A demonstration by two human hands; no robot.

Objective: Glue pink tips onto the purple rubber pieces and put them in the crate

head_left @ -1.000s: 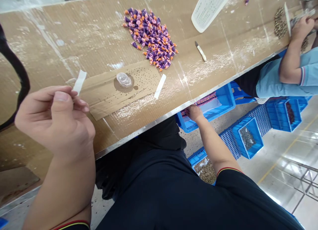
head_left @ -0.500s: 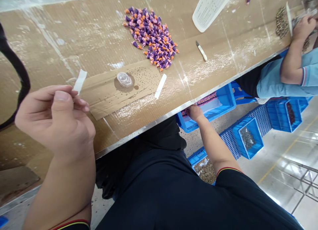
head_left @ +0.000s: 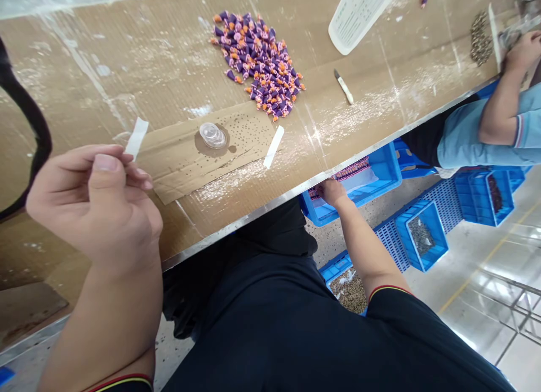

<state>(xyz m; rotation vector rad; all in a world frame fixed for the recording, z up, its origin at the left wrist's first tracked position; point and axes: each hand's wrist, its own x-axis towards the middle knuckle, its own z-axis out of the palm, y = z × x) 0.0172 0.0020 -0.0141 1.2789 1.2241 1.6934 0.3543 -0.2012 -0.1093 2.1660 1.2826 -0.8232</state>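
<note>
My left hand [head_left: 95, 197] hovers over the left part of the table with its fingers curled and the thumb against them. Whether something small sits in that pinch I cannot make out. My right hand [head_left: 332, 191] reaches into a blue bin [head_left: 382, 180] below the table edge, at rows of small striped pieces [head_left: 353, 169]. Its fingertips are hidden there. On a taped cardboard strip [head_left: 177, 175] stands a small clear round dish [head_left: 212, 136], with a dark wet-looking patch around it. Behind the strip lies a pile of small purple, pink and orange figures [head_left: 262, 65].
A small knife [head_left: 344, 87] lies right of the pile, near a white slotted basket [head_left: 355, 20]. More blue bins [head_left: 422, 234] with small parts stand below. At far right a co-worker's hand [head_left: 524, 51] works by a brownish heap [head_left: 480, 38]. A black band [head_left: 34, 127] curves at left.
Both my hands have kept practically the same place and pose. The co-worker's hand at far right has shifted slightly.
</note>
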